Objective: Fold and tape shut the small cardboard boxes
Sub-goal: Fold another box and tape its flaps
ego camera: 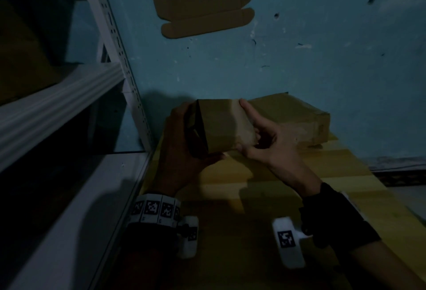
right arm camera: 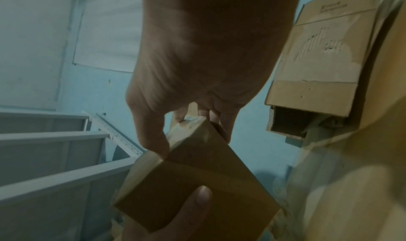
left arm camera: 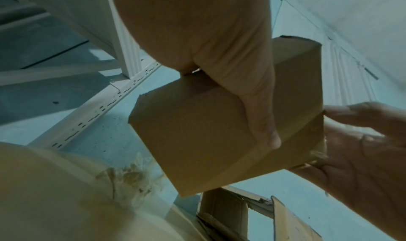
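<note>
Both hands hold a small box (ego camera: 221, 126) above the cardboard-covered table (ego camera: 288, 186), the left hand (ego camera: 182, 149) gripping its open left end, the right hand (ego camera: 265, 142) pinching the taped-looking right end; judging by this, one end remains to fold and tape.

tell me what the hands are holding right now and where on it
Both hold one small cardboard box. The left hand grips its left, open end, thumb across the underside; the right hand holds the right end.
</note>
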The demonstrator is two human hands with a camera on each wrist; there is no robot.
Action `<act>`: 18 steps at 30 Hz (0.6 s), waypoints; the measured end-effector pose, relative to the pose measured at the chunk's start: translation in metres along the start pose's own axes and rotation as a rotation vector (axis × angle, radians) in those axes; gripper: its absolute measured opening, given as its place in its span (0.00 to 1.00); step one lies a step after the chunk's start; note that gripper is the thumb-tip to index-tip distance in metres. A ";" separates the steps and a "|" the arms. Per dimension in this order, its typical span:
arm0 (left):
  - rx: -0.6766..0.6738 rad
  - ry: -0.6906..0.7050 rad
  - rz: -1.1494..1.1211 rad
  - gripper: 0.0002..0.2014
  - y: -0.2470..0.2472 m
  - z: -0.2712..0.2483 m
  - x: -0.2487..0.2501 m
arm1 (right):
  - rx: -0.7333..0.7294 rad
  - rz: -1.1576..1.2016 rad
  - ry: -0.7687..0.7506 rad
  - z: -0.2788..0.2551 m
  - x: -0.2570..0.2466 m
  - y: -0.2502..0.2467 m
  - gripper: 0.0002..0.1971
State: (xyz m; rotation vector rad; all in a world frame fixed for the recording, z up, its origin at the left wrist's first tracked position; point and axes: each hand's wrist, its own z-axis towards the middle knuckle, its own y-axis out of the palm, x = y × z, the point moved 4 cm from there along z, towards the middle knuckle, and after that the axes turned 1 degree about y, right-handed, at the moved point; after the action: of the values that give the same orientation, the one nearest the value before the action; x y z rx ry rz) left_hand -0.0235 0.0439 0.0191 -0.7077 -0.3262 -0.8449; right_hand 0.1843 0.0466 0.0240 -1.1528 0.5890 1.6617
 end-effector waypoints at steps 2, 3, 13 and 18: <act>0.003 0.006 0.006 0.57 -0.002 -0.001 0.000 | -0.003 0.006 -0.005 0.001 0.001 0.001 0.45; 0.006 0.012 0.007 0.57 -0.003 -0.001 0.000 | -0.006 0.016 -0.007 0.001 0.001 0.001 0.45; -0.001 0.010 0.019 0.57 -0.003 -0.003 -0.004 | -0.019 -0.013 0.047 0.000 0.004 0.004 0.47; -0.027 -0.008 0.070 0.56 0.001 -0.002 -0.004 | 0.075 -0.055 0.051 0.002 0.008 0.005 0.46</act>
State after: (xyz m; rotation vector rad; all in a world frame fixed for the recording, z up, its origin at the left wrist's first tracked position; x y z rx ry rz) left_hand -0.0255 0.0449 0.0152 -0.7439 -0.2956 -0.7820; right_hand 0.1785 0.0498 0.0169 -1.1505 0.6409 1.5545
